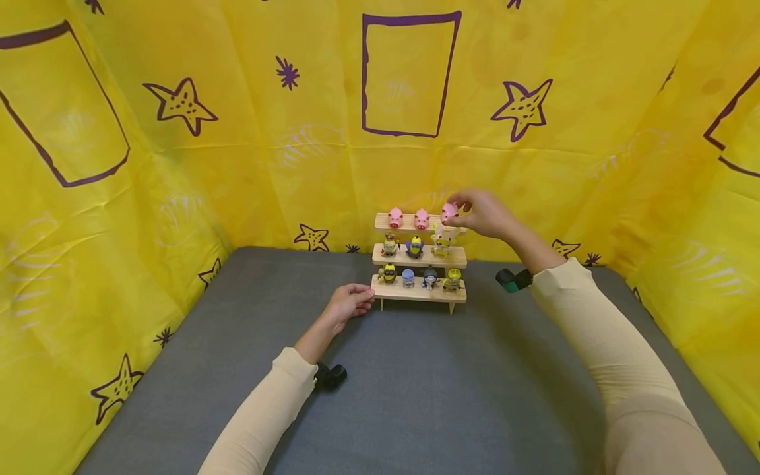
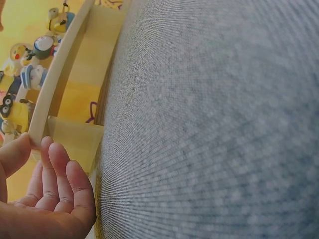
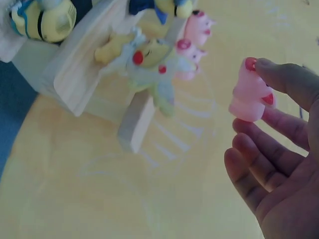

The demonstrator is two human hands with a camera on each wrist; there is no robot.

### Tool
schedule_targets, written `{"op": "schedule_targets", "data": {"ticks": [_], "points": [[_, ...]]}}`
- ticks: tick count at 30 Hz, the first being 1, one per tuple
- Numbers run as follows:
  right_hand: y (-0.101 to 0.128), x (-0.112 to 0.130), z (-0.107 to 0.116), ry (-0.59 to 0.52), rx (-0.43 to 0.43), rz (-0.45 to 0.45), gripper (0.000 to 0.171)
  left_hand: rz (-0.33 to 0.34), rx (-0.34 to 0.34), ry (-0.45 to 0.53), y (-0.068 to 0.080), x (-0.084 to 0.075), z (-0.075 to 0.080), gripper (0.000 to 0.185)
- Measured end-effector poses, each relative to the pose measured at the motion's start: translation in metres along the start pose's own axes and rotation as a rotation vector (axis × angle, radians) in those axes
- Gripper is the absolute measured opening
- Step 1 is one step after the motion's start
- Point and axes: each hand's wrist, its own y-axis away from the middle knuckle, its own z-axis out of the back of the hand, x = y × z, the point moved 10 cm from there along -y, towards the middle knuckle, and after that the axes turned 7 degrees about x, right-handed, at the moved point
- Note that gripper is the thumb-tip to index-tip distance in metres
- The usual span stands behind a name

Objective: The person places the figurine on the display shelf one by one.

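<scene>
Two pigs (image 1: 408, 218) sit on the top shelf (image 1: 381, 225). My right hand (image 1: 483, 212) pinches the third pig (image 1: 449, 211) at its right end, not yet released. My left hand (image 1: 347, 303) rests loosely curled against the rack (image 1: 415, 293).

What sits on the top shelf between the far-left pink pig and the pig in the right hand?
One more pink pig stands between the left pig and the held pig, seen in the head view.

We count three pink pigs (image 1: 421, 218), three figures on the middle shelf (image 1: 418, 256), four on the bottom shelf (image 1: 418, 293).
</scene>
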Motion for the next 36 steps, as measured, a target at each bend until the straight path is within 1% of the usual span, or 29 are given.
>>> {"op": "schedule_targets", "data": {"ticks": [4, 9, 15, 22, 31, 33, 36], "points": [[-0.008, -0.010, 0.002, -0.009, -0.004, -0.047, 0.040, -0.007, -0.006, -0.005, 0.002, -0.001, 0.000, 0.030], [-0.017, -0.020, -0.001, -0.020, 0.001, -0.085, 0.043, -0.008, -0.004, 0.001, 0.001, -0.001, 0.000, 0.030], [-0.025, -0.034, -0.010, -0.039, 0.023, -0.125, 0.046, -0.003, -0.005, -0.005, 0.001, 0.000, 0.001, 0.030], [-0.034, -0.050, -0.023, -0.066, 0.069, -0.157, 0.051, -0.005, 0.000, -0.008, 0.000, 0.000, 0.001, 0.031], [-0.035, -0.058, -0.034, -0.080, 0.106, -0.183, 0.050, -0.005, 0.008, -0.012, 0.000, 0.000, 0.001, 0.033], [-0.034, -0.059, -0.035, -0.104, 0.113, -0.180, 0.051, -0.002, 0.006, -0.012, 0.000, -0.001, 0.001, 0.032], [-0.027, -0.062, -0.031, -0.161, 0.094, -0.176, 0.053, 0.004, 0.004, -0.004, 0.000, 0.000, 0.001, 0.031]]}}
